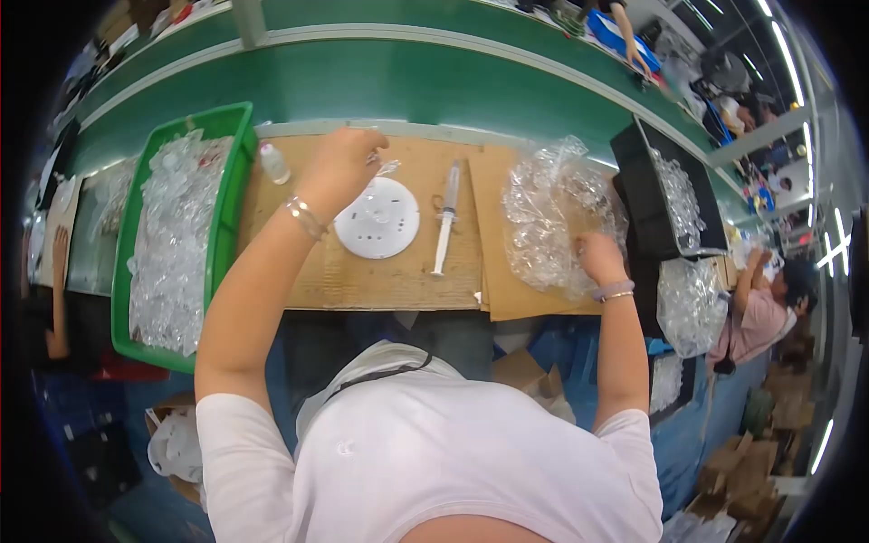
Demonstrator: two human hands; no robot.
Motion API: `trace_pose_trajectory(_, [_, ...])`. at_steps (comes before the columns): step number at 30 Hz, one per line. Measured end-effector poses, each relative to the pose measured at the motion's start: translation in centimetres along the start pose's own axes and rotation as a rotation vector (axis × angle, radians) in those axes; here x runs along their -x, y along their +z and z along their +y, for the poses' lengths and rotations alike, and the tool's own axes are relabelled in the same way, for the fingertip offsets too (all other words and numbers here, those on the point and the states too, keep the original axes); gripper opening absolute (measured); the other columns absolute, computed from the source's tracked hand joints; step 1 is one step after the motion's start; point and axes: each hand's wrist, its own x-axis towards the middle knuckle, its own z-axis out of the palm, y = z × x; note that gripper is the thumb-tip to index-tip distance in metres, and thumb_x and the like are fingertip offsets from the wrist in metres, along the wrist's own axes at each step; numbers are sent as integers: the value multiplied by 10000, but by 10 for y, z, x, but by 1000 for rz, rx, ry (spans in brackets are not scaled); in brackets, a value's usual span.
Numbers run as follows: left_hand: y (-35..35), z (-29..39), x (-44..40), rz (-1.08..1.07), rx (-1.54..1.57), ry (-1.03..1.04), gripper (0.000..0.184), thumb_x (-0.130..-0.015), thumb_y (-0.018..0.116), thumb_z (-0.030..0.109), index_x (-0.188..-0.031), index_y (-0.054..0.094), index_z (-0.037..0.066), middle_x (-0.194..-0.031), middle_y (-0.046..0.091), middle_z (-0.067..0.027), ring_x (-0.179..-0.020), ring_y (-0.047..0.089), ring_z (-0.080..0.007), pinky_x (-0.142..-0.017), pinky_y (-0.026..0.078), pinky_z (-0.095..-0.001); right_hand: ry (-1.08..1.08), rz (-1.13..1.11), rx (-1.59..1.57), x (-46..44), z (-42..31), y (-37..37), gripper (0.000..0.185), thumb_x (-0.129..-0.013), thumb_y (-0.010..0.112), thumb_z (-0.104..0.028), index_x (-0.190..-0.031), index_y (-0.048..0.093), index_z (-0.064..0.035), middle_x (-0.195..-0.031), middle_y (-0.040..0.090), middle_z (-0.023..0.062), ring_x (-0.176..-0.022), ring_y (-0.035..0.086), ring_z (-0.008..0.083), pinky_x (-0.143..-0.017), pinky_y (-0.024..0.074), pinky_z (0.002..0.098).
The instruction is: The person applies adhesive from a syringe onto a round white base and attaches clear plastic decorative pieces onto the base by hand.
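My left hand (pixel 346 167) is raised over the upper left edge of a round white disc (pixel 377 237). Its fingers are pinched around a small clear plastic piece (pixel 389 168). Another clear piece shows on the disc, which has small dark marks. My right hand (pixel 599 257) is at the right side of a clear plastic bag (pixel 543 217) of transparent pieces, its fingers curled; what they hold, if anything, is too small to make out. Between the disc and the bag, a syringe (pixel 446 222) lies on the cardboard. A small white bottle (pixel 274 164) stands left of my left hand.
At the left is a green crate (pixel 233 195) full of clear pieces. A black bin (pixel 644 195) with clear pieces is at the right, above another filled bag (pixel 690 308). Cardboard (pixel 362 288) covers the worktop. Other people work at both sides and across the green partition.
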Motion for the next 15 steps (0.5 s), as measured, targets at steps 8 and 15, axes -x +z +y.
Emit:
trace_pose_trajectory(8, [11,-6,12,286,141,109,233,-724,618,199,-867,615,14,-831,607,-165,-784,569,-324,-716,460,-398,73,301,-197,0,-10,-9,229,-739,564,-114,-950,611,-40,-913,610,185,-838,592,326,-727,467,362])
trace_pose_trajectory(15, [-115,-98,100,38,-420,-497,185,-735,569,149,-891,620,63,-901,601,-140,-880,550,-322,-766,442,-397,20,302,-329,-4,7,-5,181,-788,537,-84,-941,592,-2,-817,619,162,-754,604,280,-655,457,335])
